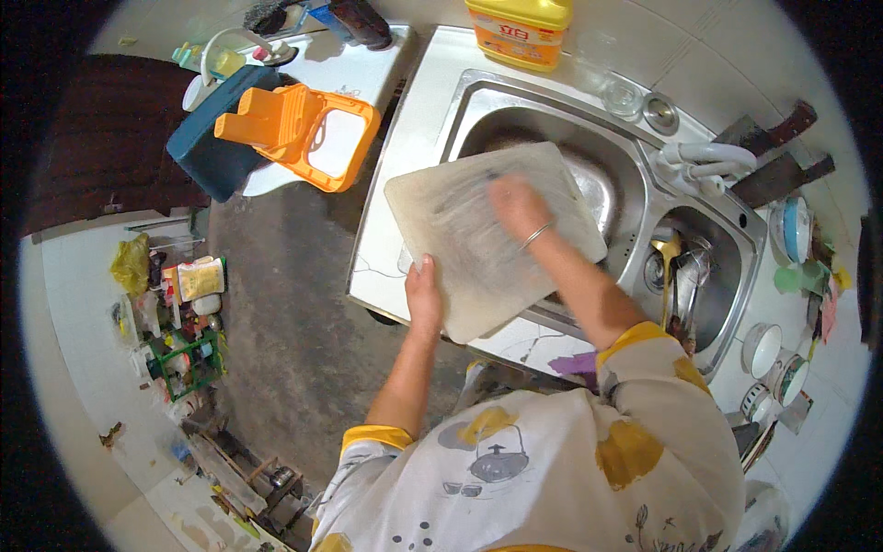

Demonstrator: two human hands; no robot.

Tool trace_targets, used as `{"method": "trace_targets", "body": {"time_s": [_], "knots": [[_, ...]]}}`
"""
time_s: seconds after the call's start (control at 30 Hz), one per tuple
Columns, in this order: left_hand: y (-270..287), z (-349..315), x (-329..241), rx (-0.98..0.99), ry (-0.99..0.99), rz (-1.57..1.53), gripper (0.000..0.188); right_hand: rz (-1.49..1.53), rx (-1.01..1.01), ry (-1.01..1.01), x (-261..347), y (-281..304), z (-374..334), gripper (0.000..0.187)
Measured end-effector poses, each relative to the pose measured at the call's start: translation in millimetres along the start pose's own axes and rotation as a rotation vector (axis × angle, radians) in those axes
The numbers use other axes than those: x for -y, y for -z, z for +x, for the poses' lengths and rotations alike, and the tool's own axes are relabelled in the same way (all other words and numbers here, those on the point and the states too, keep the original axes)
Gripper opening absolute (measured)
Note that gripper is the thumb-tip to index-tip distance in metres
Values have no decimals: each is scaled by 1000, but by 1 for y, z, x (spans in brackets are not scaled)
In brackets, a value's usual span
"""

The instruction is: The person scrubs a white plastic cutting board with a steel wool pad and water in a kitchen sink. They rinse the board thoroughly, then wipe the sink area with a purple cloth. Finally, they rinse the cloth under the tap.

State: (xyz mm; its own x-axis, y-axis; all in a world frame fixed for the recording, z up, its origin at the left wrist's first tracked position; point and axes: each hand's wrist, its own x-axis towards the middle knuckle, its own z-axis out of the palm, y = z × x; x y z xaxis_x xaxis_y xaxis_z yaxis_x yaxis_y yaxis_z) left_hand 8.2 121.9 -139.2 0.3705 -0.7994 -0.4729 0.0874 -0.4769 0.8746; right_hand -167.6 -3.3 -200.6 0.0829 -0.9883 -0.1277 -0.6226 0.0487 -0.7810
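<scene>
A pale, worn cutting board point(460, 262) lies tilted across the front of the sink and the counter edge. My left hand point(424, 293) grips it by its near left edge, thumb on the top face. On the upper part of the board is my right hand point(520, 204), smeared by motion, with a bangle at the wrist. Its fingers are too blurred to show whether they hold anything, though a small dark patch shows beside them. Greyish streaks mark the board's surface. Behind and under it is the large basin of the steel sink point(618, 204), partly covered.
The small basin to the right holds a golden ladle point(668, 248) and other utensils. Beyond the sink stands a yellow jug point(522, 32); a white faucet point(704, 158) and cleavers point(768, 179) are at right. Bowls point(762, 350) line the right counter. An orange folding stool point(299, 133) stands left.
</scene>
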Motion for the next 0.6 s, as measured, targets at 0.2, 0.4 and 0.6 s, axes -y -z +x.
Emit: {"method": "trace_targets", "body": {"time_s": [0.2,0.4,0.6], "knots": [[0,4,6,41,-15,-14,52,-91,-169,-68,-65,0,54,22],[-2,0,-3,20,39,-59,45,41,31,305,92,-36,13,17],[-8,-8,-19,-36,17,105,52,-174,-91,-70,-27,-6,67,24]]}}
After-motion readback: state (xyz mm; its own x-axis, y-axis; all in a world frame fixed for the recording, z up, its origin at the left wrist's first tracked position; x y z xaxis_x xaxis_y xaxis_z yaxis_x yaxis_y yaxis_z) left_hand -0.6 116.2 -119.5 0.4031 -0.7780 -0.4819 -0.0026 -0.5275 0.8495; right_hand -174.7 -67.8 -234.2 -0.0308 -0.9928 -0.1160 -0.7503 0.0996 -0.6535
